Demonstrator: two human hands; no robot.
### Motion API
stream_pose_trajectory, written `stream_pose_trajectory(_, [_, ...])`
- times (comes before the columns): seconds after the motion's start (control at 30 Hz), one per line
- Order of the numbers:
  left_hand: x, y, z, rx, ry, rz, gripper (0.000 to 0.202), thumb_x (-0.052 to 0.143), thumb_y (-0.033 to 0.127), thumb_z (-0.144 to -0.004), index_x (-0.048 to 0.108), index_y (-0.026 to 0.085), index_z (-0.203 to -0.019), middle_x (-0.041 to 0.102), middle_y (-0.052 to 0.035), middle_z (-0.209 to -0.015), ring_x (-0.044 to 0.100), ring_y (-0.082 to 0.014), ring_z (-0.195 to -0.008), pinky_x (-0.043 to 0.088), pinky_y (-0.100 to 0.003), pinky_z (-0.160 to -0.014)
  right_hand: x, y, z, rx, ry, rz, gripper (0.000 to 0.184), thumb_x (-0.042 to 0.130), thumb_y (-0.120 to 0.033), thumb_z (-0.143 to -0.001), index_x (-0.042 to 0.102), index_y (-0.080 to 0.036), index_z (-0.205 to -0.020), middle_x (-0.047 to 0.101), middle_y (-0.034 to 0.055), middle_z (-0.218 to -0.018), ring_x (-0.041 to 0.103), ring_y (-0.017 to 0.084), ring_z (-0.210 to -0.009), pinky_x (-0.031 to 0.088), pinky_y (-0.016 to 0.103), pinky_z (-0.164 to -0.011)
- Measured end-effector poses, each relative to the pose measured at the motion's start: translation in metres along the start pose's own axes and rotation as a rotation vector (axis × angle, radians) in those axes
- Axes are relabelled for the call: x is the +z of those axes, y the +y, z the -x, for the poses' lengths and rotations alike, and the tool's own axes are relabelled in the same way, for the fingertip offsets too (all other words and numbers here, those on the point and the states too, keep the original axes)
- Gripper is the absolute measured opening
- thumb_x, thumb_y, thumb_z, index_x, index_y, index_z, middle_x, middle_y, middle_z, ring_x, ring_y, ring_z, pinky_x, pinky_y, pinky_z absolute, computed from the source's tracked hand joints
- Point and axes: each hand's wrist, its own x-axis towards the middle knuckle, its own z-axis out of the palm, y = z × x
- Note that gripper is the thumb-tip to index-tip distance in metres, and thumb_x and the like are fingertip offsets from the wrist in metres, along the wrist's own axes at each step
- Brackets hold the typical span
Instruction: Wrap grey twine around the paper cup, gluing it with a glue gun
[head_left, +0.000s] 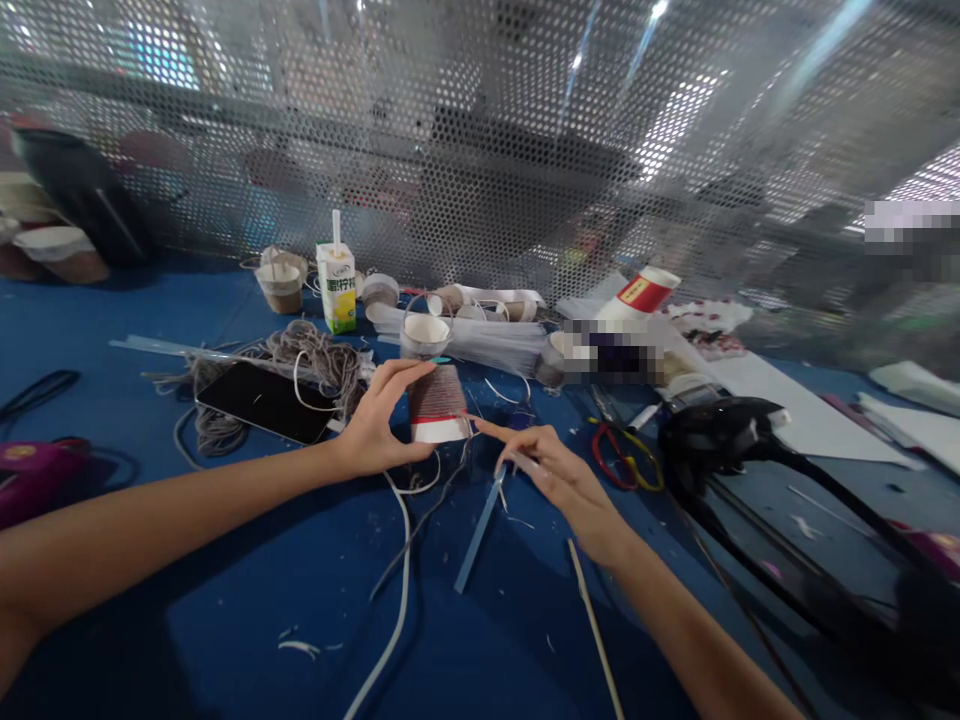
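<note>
My left hand [384, 412] grips a paper cup [438, 402] on its side, thumb below and fingers above. Grey-brown yarn is wound round most of the cup, leaving a red band and a white rim bare. My right hand [559, 478] is closed on a translucent glue stick [478, 535] that slants down toward the table. Its index finger reaches out to the cup's edge by the red band. A loose strand of grey yarn [420, 525] trails down from the cup. Beside it runs a white cable [403, 580].
A yarn heap [311, 355] and a black phone [262, 400] lie left. Behind stand a drink carton [337, 290], small yarn-wrapped cups [426, 335] and a bundle of glue sticks [495, 342]. Scissors [626, 455], a black looped object [720, 430] and a wooden stick [596, 630] are right.
</note>
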Motion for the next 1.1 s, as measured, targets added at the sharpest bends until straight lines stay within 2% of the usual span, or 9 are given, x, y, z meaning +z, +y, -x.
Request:
stream_pose_trajectory(0.1, [0.000, -0.001, 0.000, 0.004, -0.015, 0.021, 0.077, 0.071, 0.023, -0.067, 0.039, 0.025, -0.136, 0.048, -0.0114, -0.126, 0.051, -0.0302, -0.119, 0.051, -0.049, -0.099, -0.007, 0.014, -0.006, 0.076, 0.133, -0.129, 0.041, 0.043, -0.058, -0.091, 0.060, -0.023, -0.077, 0.072, 0.0090, -0.105, 0.062, 0.027, -0.099, 0.045, 0.042, -0.085])
stream_pose_trajectory(0.2, [-0.001, -0.001, 0.000, 0.023, -0.017, 0.028, 0.077, 0.071, 0.023, -0.066, 0.039, 0.025, -0.137, 0.048, -0.0114, -0.126, 0.051, -0.0303, -0.119, 0.050, -0.050, -0.099, -0.015, 0.029, -0.011, 0.196, 0.350, -0.183, 0.042, 0.049, -0.057, -0.087, 0.055, -0.022, -0.064, 0.068, 0.0056, -0.074, 0.060, 0.020, -0.069, 0.044, 0.032, -0.063])
stream_pose_trajectory(0.3, [-0.001, 0.000, -0.001, 0.022, -0.024, 0.002, 0.077, 0.072, 0.022, -0.066, 0.040, 0.024, -0.135, 0.050, -0.0108, -0.125, 0.052, -0.0309, -0.118, 0.049, -0.051, -0.101, -0.016, 0.032, -0.010, 0.150, 0.485, -0.160, 0.038, 0.050, -0.054, -0.087, 0.055, -0.022, -0.066, 0.070, 0.0060, -0.079, 0.056, 0.018, -0.066, 0.044, 0.032, -0.062])
stream_pose_trajectory(0.43, [0.000, 0.000, 0.000, 0.003, -0.049, -0.020, 0.076, 0.073, 0.023, -0.067, 0.040, 0.025, -0.135, 0.052, -0.0110, -0.126, 0.052, -0.0324, -0.119, 0.047, -0.053, -0.101, 0.001, 0.010, -0.001, -0.063, 0.231, -0.043, 0.032, 0.045, -0.049, -0.093, 0.059, -0.024, -0.078, 0.071, 0.0073, -0.108, 0.058, 0.024, -0.098, 0.045, 0.042, -0.089])
stream_pose_trajectory(0.5, [0.001, 0.001, 0.000, 0.012, -0.058, -0.028, 0.076, 0.073, 0.023, -0.067, 0.040, 0.024, -0.135, 0.052, -0.0114, -0.126, 0.052, -0.0323, -0.119, 0.048, -0.053, -0.100, 0.011, -0.003, 0.002, -0.091, 0.043, 0.049, 0.034, 0.040, -0.051, -0.095, 0.058, -0.025, -0.082, 0.069, 0.0069, -0.116, 0.055, 0.024, -0.101, 0.043, 0.044, -0.094])
stream_pose_trajectory(0.6, [0.002, 0.002, 0.000, 0.056, -0.072, -0.026, 0.078, 0.074, 0.020, -0.066, 0.039, 0.024, -0.136, 0.052, -0.0119, -0.126, 0.053, -0.0311, -0.118, 0.050, -0.051, -0.100, 0.020, -0.011, 0.002, -0.090, -0.073, 0.074, 0.037, 0.036, -0.055, -0.096, 0.057, -0.026, -0.088, 0.066, 0.0068, -0.125, 0.052, 0.024, -0.103, 0.042, 0.046, -0.097])
stream_pose_trajectory(0.77, [0.000, 0.003, 0.000, 0.050, -0.089, 0.006, 0.078, 0.073, 0.020, -0.067, 0.038, 0.024, -0.137, 0.051, -0.0120, -0.127, 0.054, -0.0304, -0.120, 0.053, -0.048, -0.098, 0.013, 0.000, 0.000, -0.091, 0.033, 0.056, 0.044, 0.031, -0.058, -0.096, 0.059, -0.026, -0.082, 0.068, 0.0065, -0.120, 0.052, 0.025, -0.102, 0.041, 0.047, -0.096])
stream_pose_trajectory(0.93, [-0.001, 0.003, 0.000, -0.017, -0.077, 0.109, 0.079, 0.071, 0.019, -0.069, 0.036, 0.026, -0.139, 0.048, -0.0125, -0.129, 0.052, -0.0298, -0.122, 0.055, -0.048, -0.098, 0.001, 0.018, -0.001, -0.088, 0.220, -0.118, 0.045, 0.038, -0.058, -0.093, 0.060, -0.024, -0.073, 0.070, 0.0068, -0.097, 0.060, 0.030, -0.108, 0.040, 0.049, -0.099])
stream_pose_trajectory(1.1, [0.002, -0.002, 0.003, -0.021, -0.057, 0.282, 0.080, 0.071, 0.024, -0.073, 0.032, 0.031, -0.143, 0.041, -0.0124, -0.132, 0.048, -0.0301, -0.127, 0.056, -0.046, -0.098, -0.005, 0.031, -0.007, 0.026, 0.314, -0.198, 0.046, 0.045, -0.060, -0.090, 0.061, -0.023, -0.068, 0.072, 0.0068, -0.088, 0.064, 0.029, -0.104, 0.044, 0.046, -0.094])
